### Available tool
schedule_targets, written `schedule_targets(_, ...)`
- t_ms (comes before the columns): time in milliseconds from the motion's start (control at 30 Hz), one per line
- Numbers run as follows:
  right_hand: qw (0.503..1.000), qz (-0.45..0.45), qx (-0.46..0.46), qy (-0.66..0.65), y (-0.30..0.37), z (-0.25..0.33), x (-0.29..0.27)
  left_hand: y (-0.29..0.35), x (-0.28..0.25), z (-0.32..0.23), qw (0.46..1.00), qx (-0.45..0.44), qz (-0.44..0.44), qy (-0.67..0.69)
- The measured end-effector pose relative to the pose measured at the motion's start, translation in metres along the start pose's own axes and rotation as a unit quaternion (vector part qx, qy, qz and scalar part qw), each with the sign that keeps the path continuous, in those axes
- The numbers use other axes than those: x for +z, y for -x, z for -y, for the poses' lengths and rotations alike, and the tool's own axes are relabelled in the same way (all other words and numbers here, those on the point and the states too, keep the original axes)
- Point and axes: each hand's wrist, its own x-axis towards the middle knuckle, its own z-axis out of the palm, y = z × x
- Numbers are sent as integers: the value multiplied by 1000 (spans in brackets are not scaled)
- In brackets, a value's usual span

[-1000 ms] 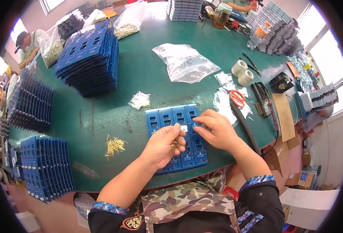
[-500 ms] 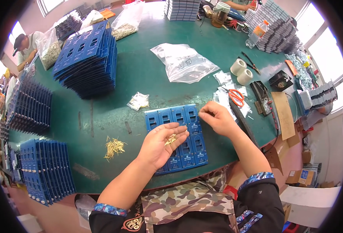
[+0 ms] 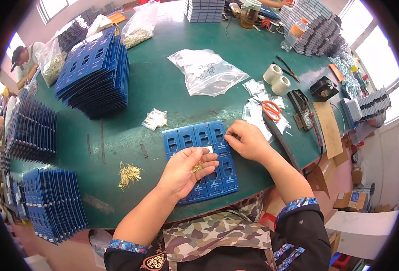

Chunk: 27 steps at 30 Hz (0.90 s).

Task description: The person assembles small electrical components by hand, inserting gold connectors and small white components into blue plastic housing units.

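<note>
A blue circuit board panel (image 3: 228, 168) with rows of rectangular cut-outs lies flat in front of me. Over its middle, my left hand (image 3: 177, 174) is cupped palm up around several small gold pins (image 3: 196, 167), with the thumb bent in toward the fingers. My right hand (image 3: 249, 142) is at the panel's upper right edge, thumb and forefinger pinched together. Whatever sits between those fingertips is too small to make out. Left of the panel, a loose pile of gold pins (image 3: 129, 175) lies on the green table.
Stacks of blue panels (image 3: 95, 74) stand at the left. Small clear packets (image 3: 155, 119) and a plastic bag (image 3: 206, 72) lie beyond the panel. To the right are orange-handled scissors (image 3: 271, 110), tape rolls (image 3: 280, 85), a black bar (image 3: 280, 139) and a small black fan (image 3: 324, 88).
My right hand has come down slightly to the panel's right edge. The left thumb has bent further over the palm. The whole view has shifted a little.
</note>
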Motion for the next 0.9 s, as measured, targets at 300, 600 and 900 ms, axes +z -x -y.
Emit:
schedule_targets(300, 1000, -7, 0, 0, 1, 2, 0, 4, 5, -4, 1000, -2, 1, 5)
schedule_targets(600, 998, -10, -31, 45, 1, 4, 0, 3, -1, -2, 1000, 0, 2, -28)
schedule_targets(900, 998, 2, -43, 50, 0, 1, -1, 3, 2, -5, 1000, -15, 8, -2)
